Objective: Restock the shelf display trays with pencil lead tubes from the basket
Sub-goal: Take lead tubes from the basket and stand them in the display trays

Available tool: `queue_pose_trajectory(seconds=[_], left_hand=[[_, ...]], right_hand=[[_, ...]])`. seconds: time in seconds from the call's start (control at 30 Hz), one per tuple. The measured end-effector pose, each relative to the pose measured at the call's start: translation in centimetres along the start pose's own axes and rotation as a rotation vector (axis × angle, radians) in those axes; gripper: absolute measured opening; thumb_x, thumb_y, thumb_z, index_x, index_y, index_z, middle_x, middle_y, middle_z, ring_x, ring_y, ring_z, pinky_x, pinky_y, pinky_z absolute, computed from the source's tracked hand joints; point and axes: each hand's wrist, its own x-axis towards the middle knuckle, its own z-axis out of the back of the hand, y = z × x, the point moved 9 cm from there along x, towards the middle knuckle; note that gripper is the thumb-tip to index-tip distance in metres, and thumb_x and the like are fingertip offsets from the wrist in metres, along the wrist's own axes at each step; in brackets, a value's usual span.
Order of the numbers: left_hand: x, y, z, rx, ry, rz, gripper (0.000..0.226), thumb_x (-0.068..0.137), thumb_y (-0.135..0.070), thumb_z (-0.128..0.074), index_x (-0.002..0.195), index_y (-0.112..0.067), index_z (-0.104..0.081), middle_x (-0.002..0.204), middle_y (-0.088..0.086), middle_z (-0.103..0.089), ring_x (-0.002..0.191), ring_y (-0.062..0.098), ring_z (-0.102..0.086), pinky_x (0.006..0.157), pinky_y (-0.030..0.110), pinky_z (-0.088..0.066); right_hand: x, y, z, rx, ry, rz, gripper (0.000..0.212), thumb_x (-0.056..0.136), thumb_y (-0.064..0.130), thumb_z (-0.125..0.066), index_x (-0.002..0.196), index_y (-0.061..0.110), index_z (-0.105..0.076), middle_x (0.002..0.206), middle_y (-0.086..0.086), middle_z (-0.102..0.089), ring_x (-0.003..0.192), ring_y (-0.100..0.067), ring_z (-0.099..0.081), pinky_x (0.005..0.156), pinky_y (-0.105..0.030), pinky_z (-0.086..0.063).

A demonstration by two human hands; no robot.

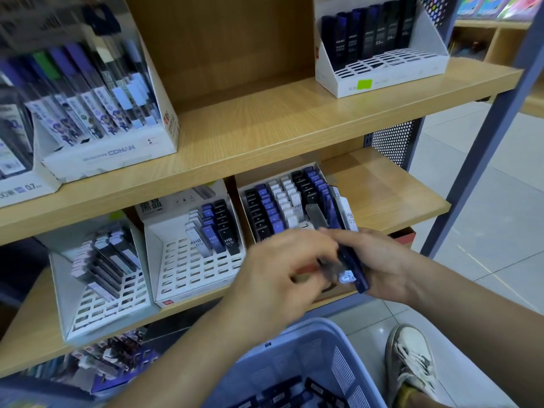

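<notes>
Head view: the right hand (379, 263) is curled round a bundle of dark blue pencil lead tubes (354, 275), held tilted just in front of the lower shelf's front edge. The left hand (279, 269) meets the bundle from the other side with bent fingers; motion blur hides whether it pinches a tube. Just behind both hands sits the crowded tray (322, 172), packed with rows of black, blue and white tubes, some marked "HB 0.7". Bare wood of the lower shelf (397, 195) lies open to its right, out to the shelf's end. Just left of it, the middle tray (191, 278) has 3 short rows marked "HB 0.5", many free slots in front, and a header reading "黑晶". Below the forearms, the blue basket (312, 346) holds more tubes. On the upper shelf (265, 122) a wide bare gap separates the CONAN tray (88, 163), tagged "2", from the sticker tray (397, 81), which holds "0.5" tubes and bears a green label.
</notes>
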Motion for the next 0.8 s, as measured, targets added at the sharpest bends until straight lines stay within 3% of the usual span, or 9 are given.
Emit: queue_pose_trajectory(seconds=[0.07, 0.23, 0.3, 0.4, 0.5, 0.57, 0.63, 0.7, 0.8], left_hand=[[-1.2, -0.8, -1.8, 0.239, 0.135, -0.202, 0.008, 0.085, -0.004, -0.062, 0.087, -0.007, -0.069, 0.099, 0.002, -0.066, 0.098, 0.020, -0.058, 0.086, 0.030, -0.048], [-3.2, 0.6, -2.5, 0.365, 0.229, -0.200, 0.012, 0.083, -0.008, -0.068, 0.091, -0.016, -0.067, 0.113, -0.002, -0.055, 0.109, 0.020, -0.049, 0.080, 0.035, -0.049], [-3.5, 1.0, -2.7, 0.409, 0.261, -0.178, 0.020, 0.079, -0.004, -0.071, 0.092, -0.018, -0.066, 0.115, -0.002, -0.051, 0.112, 0.021, -0.048, 0.076, 0.038, -0.051], [-3.4, 1.4, -1.9, 0.381, 0.222, -0.113, 0.037, 0.075, 0.009, -0.067, 0.099, -0.019, -0.065, 0.113, -0.005, -0.050, 0.109, 0.016, -0.048, 0.082, 0.030, -0.048], [-2.9, 2.9, 1.3, 0.197, 0.006, 0.147, 0.042, 0.081, 0.008, -0.061, 0.107, -0.024, -0.065, 0.109, -0.012, -0.054, 0.103, 0.006, -0.053, 0.087, 0.016, -0.044], [-3.3, 5.4, 2.9, -0.019, -0.104, 0.446, 0.042, 0.086, -0.001, -0.063, 0.113, -0.034, -0.063, 0.109, -0.017, -0.057, 0.100, 0.006, -0.058, 0.083, 0.017, -0.049], [-4.1, 7.5, 2.4, -0.285, -0.084, 0.666, 0.041, 0.086, -0.010, -0.066, 0.117, -0.037, -0.061, 0.113, -0.016, -0.063, 0.097, 0.009, -0.063, 0.081, 0.024, -0.055], [-4.8, 8.3, 1.4, -0.499, -0.040, 0.766, 0.037, 0.081, -0.015, -0.068, 0.115, -0.030, -0.066, 0.113, -0.008, -0.067, 0.098, 0.017, -0.067, 0.081, 0.032, -0.057], [-5.4, 8.8, 1.3, -0.586, -0.056, 0.805, 0.031, 0.073, -0.016, -0.072, 0.103, -0.022, -0.070, 0.104, 0.002, -0.071, 0.092, 0.021, -0.067, 0.074, 0.029, -0.056]], right_hand=[[-0.2, 0.4, -0.4, -0.010, 0.019, 0.013, 0.015, 0.087, 0.017, -0.068, 0.094, 0.004, -0.066, 0.063, -0.011, -0.062, 0.047, -0.020, -0.057, 0.042, -0.024, -0.048], [-0.4, 0.7, -1.4, -0.099, 0.097, 0.042, 0.042, 0.079, 0.014, -0.072, 0.114, -0.008, -0.064, 0.096, -0.026, -0.052, 0.086, -0.036, -0.047, 0.068, -0.036, -0.045], [-0.2, 0.7, -1.4, -0.121, 0.096, 0.052, 0.037, 0.082, 0.011, -0.072, 0.112, -0.008, -0.065, 0.091, -0.024, -0.055, 0.083, -0.034, -0.048, 0.067, -0.035, -0.046], [0.2, 0.9, -1.4, -0.125, 0.058, 0.086, 0.026, 0.082, 0.007, -0.071, 0.105, -0.004, -0.068, 0.069, -0.013, -0.060, 0.060, -0.023, -0.053, 0.058, -0.030, -0.047], [0.4, 0.8, -1.5, -0.134, 0.033, 0.115, 0.026, 0.078, 0.004, -0.074, 0.102, -0.006, -0.068, 0.069, -0.012, -0.063, 0.051, -0.016, -0.053, 0.048, -0.025, -0.048], [0.4, 0.4, -1.8, -0.162, 0.048, 0.114, 0.031, 0.079, 0.004, -0.074, 0.107, -0.007, -0.068, 0.075, -0.012, -0.065, 0.053, -0.015, -0.054, 0.048, -0.025, -0.049], [0.2, -0.4, -2.5, -0.173, 0.093, 0.092, 0.026, 0.080, 0.004, -0.074, 0.105, -0.003, -0.070, 0.076, -0.011, -0.065, 0.054, -0.014, -0.055, 0.049, -0.025, -0.049], [0.0, -1.2, -3.4, -0.182, 0.157, 0.052, 0.024, 0.079, 0.007, -0.076, 0.101, 0.001, -0.073, 0.076, -0.011, -0.065, 0.056, -0.015, -0.055, 0.051, -0.026, -0.049], [-0.3, -2.2, -4.2, -0.158, 0.196, 0.013, 0.023, 0.076, 0.009, -0.076, 0.099, 0.006, -0.075, 0.077, -0.009, -0.065, 0.058, -0.015, -0.056, 0.053, -0.026, -0.050]])
